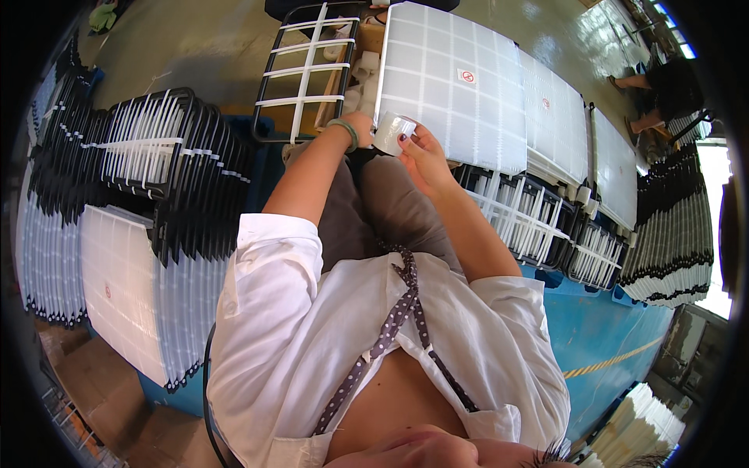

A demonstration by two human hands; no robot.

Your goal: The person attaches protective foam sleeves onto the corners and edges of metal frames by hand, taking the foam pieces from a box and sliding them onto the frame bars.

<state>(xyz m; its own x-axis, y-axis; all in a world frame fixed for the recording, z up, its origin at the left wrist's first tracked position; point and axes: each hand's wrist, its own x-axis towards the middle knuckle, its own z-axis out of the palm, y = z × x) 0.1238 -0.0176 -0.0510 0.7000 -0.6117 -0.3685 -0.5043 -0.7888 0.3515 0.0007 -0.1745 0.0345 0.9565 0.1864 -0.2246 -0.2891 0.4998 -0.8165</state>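
Note:
In front of my knees, my right hand [424, 154] grips a roll of whitish, glossy tape [396, 132], thumb across its face and fingers behind. My left hand [359, 127], with a green bangle at the wrist, is closed at the roll's left edge. Its fingertips are partly hidden, and whatever they pinch is too small to make out. Just beyond both hands stands a white translucent panel [437, 86] with a grid pattern and a small red-and-white sticker. Left of it is a black wire frame [304, 74] crossed by white strips.
A cardboard box [373, 39] with white rolls stands between frame and panel. More stacked panels [550, 109] and strapped black frames [515, 214] extend right. Folded racks [144, 148] and white panels [121, 285] stand at left. Another person's legs [640, 101] show at far right.

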